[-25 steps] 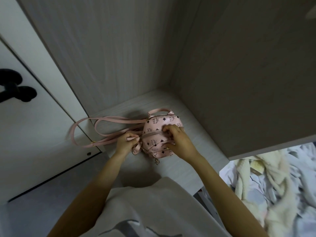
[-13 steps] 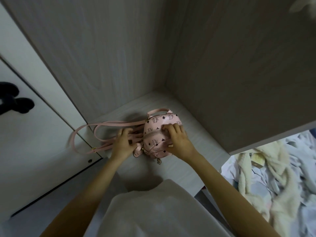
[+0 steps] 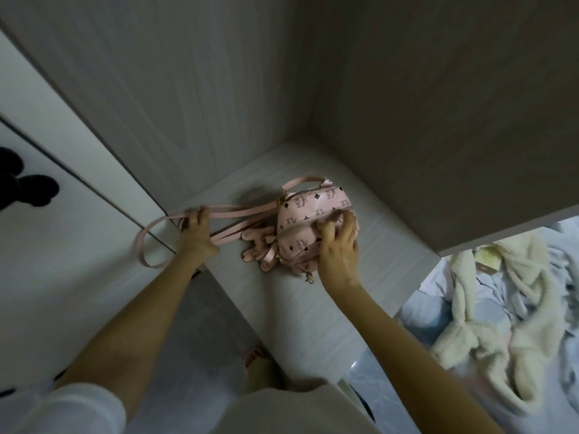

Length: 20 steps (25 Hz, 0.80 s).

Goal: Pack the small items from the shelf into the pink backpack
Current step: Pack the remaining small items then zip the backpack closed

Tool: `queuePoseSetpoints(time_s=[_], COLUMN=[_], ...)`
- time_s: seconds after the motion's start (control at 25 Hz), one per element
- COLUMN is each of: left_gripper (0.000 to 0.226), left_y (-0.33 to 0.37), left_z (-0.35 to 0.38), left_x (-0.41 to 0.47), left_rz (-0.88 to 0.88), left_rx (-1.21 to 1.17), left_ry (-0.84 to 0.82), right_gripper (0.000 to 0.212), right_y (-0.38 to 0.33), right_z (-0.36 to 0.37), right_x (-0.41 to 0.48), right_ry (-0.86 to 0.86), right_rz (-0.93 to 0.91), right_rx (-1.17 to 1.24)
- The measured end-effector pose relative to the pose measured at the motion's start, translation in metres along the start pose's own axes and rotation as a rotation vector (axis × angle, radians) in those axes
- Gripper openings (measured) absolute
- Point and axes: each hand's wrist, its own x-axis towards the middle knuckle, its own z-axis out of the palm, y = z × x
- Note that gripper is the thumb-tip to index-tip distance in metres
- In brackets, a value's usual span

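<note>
**Backpack lies under the right grip, straps run out to the left**

The backpack [image 3: 304,211] lies flat on the shelf [image 3: 379,245], near the back corner. Its top handle points to the rear wall and its bottom end points toward the person.

The right grip [image 3: 340,249] sits on the near right half of the bag. Its fingers are curled down onto the zip seam [image 3: 297,230], which crosses the bag from left to right, and they press or pinch the fabric there. I cannot tell whether they hold the zip pull.

The left grip [image 3: 195,233] is well off to the left, at the shelf's edge. Its fingers are closed round the straps [image 3: 241,213], which it holds stretched away from the bag.

So the bag's opening is nearest the right grip, and the straps form the line between the two. Any opening pull would probably run along the seam, with the left side steadying the bag. No small items show on the shelf.
</note>
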Motion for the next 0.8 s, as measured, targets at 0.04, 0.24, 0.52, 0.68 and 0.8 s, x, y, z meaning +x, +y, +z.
queuePoseSetpoints(time_s=[0.04, 0.24, 0.52, 0.68, 0.8], left_gripper=[0.086, 0.025, 0.014, 0.029, 0.079], left_y=[0.001, 0.021, 0.141, 0.166, 0.138], left_z=[0.000, -0.001, -0.052, -0.041, -0.022], left_x=[0.004, 0.000, 0.022, 0.035, 0.030], left_rz=[0.010, -0.079, 0.231, 0.106, 0.052], left_rx=[-0.015, -0.156, -0.779, -1.003, -0.865], left_ry=[0.030, 0.020, 0.092, -0.030, -0.156], right_gripper=[0.046, 0.088, 0.080, 0.081, 0.078], right_y=[0.002, 0.009, 0.013, 0.019, 0.029], right_z=[0.001, -0.002, -0.003, -0.006, -0.010], right_x=[-0.001, -0.009, 0.001, -0.001, 0.000], right_ry=[-0.018, -0.076, -0.095, -0.162, -0.188], right_rz=[0.005, 0.034, 0.088, 0.023, -0.041], right_rx=[0.055, 0.432, 0.476, 0.400, 0.411])
